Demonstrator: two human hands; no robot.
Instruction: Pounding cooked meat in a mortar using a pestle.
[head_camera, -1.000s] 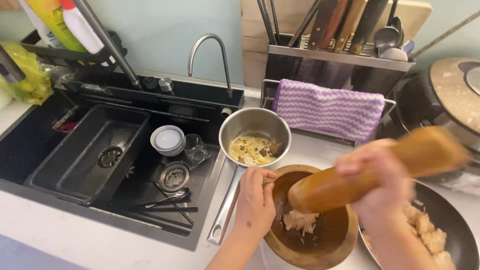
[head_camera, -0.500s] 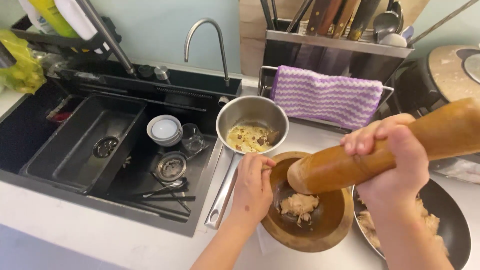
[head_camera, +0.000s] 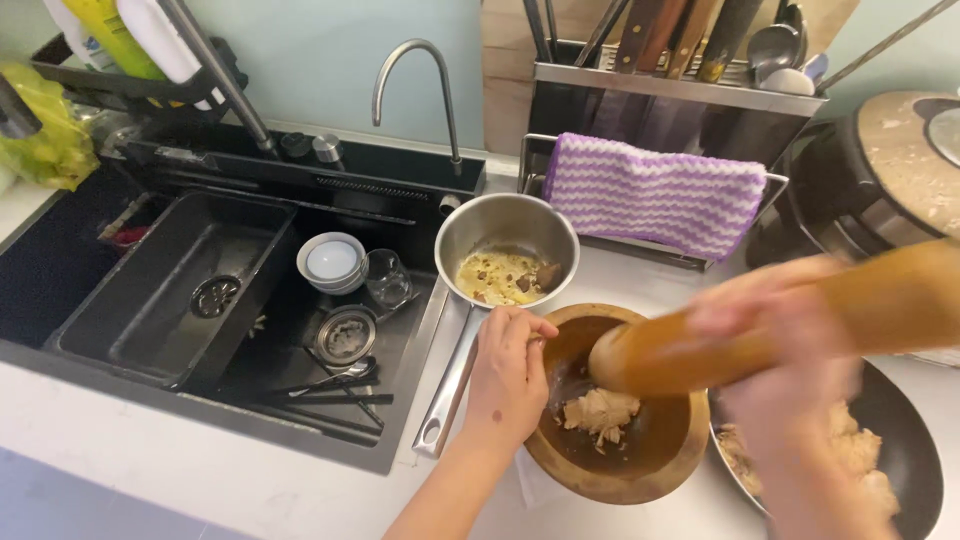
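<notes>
Head view: I note the left hand clasping the near-left rim of the round wooden mortar at the counter's front edge. Right hand, blurred, grips the thick wooden pestle; its long axis slants down-left, head just above the pale shredded lump.

**Kitchen counter and sink area, seen from above**

A pale green wall backs a white countertop. Set into it, a black sink with a curved metal tap. A metal rack stands against the wall, a purple-and-white striped cloth draped below. Lighting is even and soft.
</notes>
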